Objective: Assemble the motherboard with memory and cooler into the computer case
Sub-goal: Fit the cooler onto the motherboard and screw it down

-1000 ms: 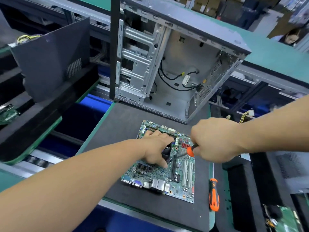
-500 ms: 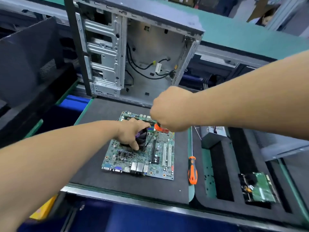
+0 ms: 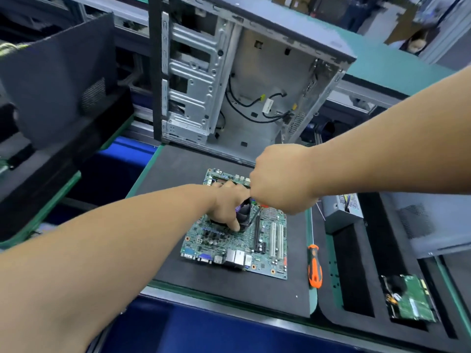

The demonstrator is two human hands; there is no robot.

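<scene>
A green motherboard (image 3: pixel 265 253) lies flat on a black foam mat (image 3: pixel 178 169). My left hand (image 3: pixel 226 205) rests on the black cooler fan (image 3: pixel 243 215) on the board, fingers curled over it. My right hand (image 3: pixel 280 179) is above and just right of the cooler, closed around a screwdriver (image 3: pixel 256 216) whose dark shaft angles down to the board beside the fan; a bit of its orange handle shows under the fist. The open computer case (image 3: pixel 254 80) stands upright behind the board, loose cables inside.
A second orange-and-black screwdriver (image 3: pixel 314 267) lies on the mat right of the board. A grey power supply (image 3: pixel 340 211) and a green circuit board (image 3: pixel 410 299) sit in a black foam tray at right. A dark side panel (image 3: pixel 58 72) leans at left. A person sits far back right.
The view shifted as my head moved. My right hand moved left over the cooler with the screwdriver, from a low sideways hold to a steeper one. My left hand stayed on the fan.
</scene>
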